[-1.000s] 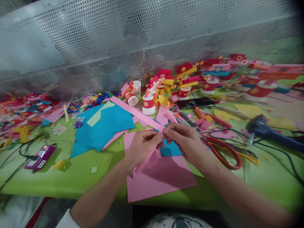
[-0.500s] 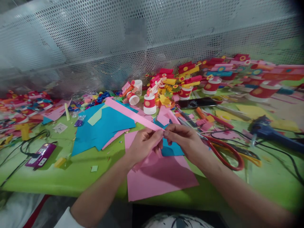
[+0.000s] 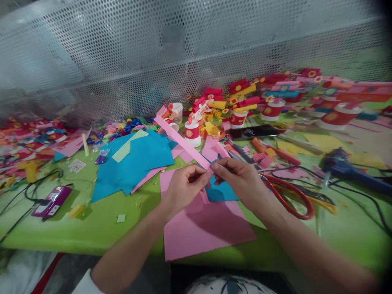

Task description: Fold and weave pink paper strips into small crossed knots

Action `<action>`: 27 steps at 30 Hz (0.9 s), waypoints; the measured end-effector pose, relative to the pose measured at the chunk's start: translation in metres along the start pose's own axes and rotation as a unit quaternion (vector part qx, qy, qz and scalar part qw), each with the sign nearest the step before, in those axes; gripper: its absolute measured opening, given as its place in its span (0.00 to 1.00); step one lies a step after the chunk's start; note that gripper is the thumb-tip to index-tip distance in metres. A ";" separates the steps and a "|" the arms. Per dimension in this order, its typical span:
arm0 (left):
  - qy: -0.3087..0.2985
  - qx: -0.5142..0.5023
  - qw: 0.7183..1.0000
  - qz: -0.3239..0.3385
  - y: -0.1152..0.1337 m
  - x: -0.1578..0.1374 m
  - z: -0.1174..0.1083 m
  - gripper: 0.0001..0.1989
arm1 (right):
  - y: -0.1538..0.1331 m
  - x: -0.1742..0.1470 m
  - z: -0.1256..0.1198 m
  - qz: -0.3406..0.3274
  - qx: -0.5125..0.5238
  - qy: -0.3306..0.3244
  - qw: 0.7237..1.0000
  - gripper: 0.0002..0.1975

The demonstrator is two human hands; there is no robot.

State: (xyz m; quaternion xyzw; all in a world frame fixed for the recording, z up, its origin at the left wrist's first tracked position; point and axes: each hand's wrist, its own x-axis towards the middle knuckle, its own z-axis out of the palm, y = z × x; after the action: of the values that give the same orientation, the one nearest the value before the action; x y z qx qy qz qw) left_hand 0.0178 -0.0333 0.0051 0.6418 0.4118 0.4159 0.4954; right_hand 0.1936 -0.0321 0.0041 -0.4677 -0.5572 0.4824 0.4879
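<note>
A long pink paper strip (image 3: 183, 143) slants up and to the left from my fingertips, its near end pinched between both hands. My left hand (image 3: 188, 183) is closed on that end, thumb against forefinger. Right beside it, my right hand (image 3: 234, 177) grips the same end with thumb and fingers. The exact fold or edge between the fingertips is hidden. Beneath my hands lies a pink paper sheet (image 3: 208, 232), with a blue paper piece (image 3: 223, 192) partly over it.
Red-handled scissors (image 3: 294, 200) and a blue glue gun (image 3: 339, 163) lie at right. Decorated paper cups (image 3: 192, 134) stand along the back by a perforated metal panel (image 3: 122, 61). Blue sheets (image 3: 134, 163) and a purple power strip (image 3: 53, 202) with cables lie at left.
The strip's far end has swung to the right and up, and now overlaps the tipped cup behind. Both hands stay close together at its near end, with fingers slightly shifted.
</note>
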 end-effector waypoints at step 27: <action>-0.014 -0.026 0.999 -0.015 -0.002 0.004 -0.004 0.16 | 0.003 -0.002 0.010 0.012 0.081 0.008 0.997 0.16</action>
State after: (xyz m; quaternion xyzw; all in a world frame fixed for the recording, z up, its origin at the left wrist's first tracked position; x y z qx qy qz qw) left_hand 0.0153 -0.0282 0.0040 0.6283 0.4034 0.4098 0.5240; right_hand 0.1845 -0.0343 0.0009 -0.4373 -0.5065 0.5282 0.5228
